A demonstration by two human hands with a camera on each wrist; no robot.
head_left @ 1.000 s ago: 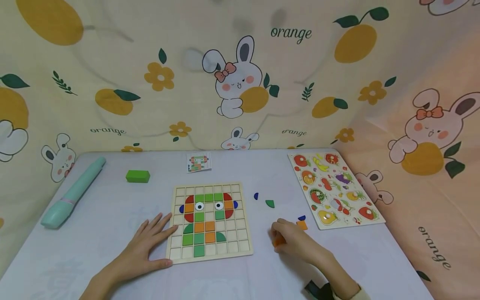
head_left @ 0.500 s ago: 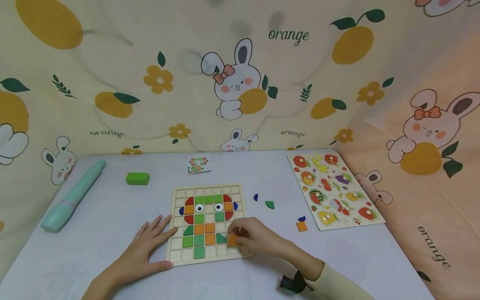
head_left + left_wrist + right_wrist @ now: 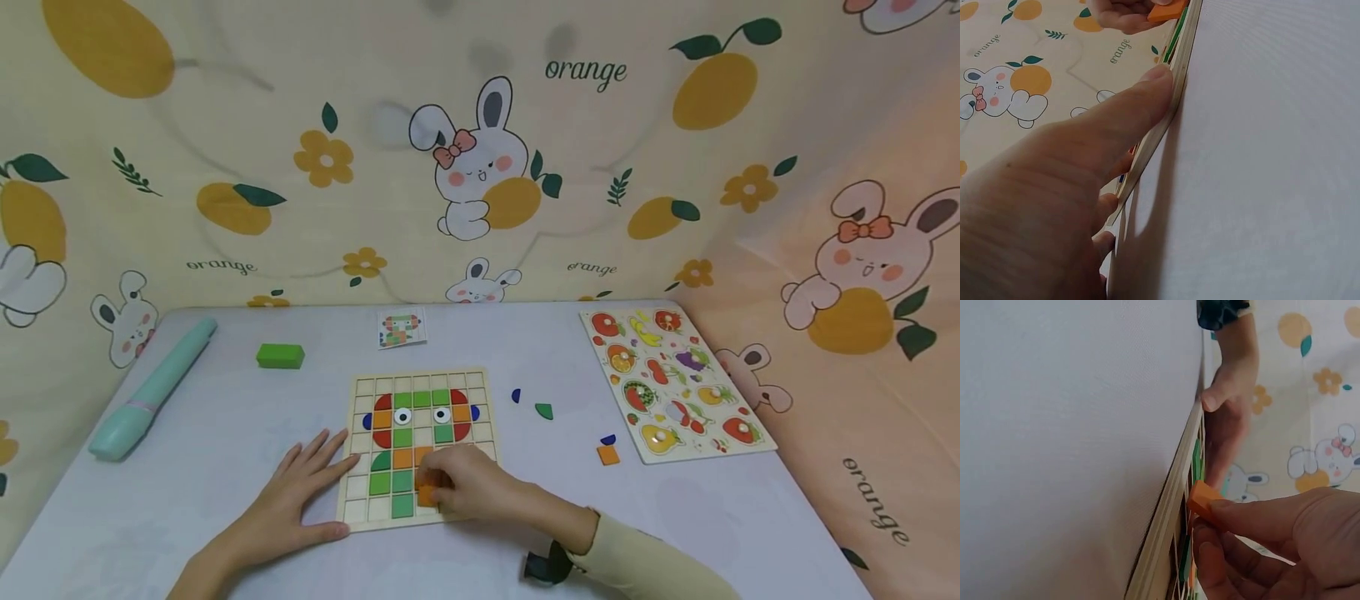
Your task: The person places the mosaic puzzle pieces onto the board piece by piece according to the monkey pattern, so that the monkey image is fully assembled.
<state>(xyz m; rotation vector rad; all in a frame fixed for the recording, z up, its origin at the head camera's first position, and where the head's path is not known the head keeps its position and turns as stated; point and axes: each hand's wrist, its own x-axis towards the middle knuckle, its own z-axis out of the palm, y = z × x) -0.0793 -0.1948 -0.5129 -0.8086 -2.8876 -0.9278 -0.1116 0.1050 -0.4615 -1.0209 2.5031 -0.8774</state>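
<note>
A wooden grid board (image 3: 363,513) holds red, green, orange and blue tiles and two eye tiles. My right hand (image 3: 480,483) pinches an orange square tile (image 3: 1205,501) between thumb and fingers, over the board's lower middle cells, beside a green tile (image 3: 402,505). In the right wrist view the orange tile is tilted at the board's surface; whether it touches a cell I cannot tell. My left hand (image 3: 300,492) rests at the board's left edge with fingers spread and thumb (image 3: 1159,84) against the near corner. Cells under the right hand are hidden.
Loose pieces lie right of the board: a blue half-round (image 3: 516,396), a green quarter-round (image 3: 544,411), another blue half-round (image 3: 608,439) and an orange square (image 3: 608,455). Around stand a fruit puzzle board (image 3: 678,383), a pattern card (image 3: 401,327), a green block (image 3: 281,356) and a teal case (image 3: 153,392).
My right hand has carried the orange tile left from the table right of the board, across the board's right edge, to its lower middle cells. The left hand has stayed in place.
</note>
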